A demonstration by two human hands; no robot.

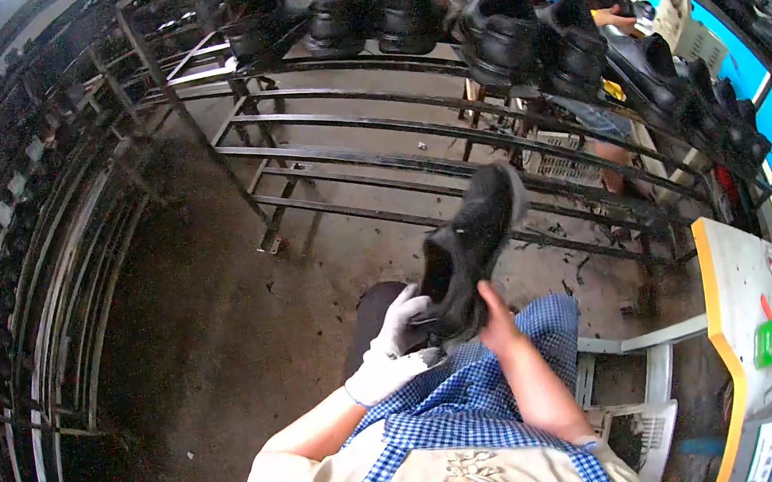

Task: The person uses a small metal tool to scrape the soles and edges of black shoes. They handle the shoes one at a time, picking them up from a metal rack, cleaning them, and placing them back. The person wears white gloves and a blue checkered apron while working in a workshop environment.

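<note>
A black shoe [470, 244] is held up in front of my blue checked apron, its toe pointing away and to the right. My left hand [397, 336], in a white glove, grips the heel end near the shoe's opening. Bare, my right hand [496, 322] holds the right side of the heel, with part of its fingers hidden behind the shoe. The shoe is slightly blurred.
Ahead stands a black metal rack [356, 166] with black shoes [500, 33] along its upper level. More racks [71, 315] run down the left. At right are a yellow-edged white board [743, 289] and a white plastic stool [643, 422]. Another person's hand [613, 20] shows behind the rack.
</note>
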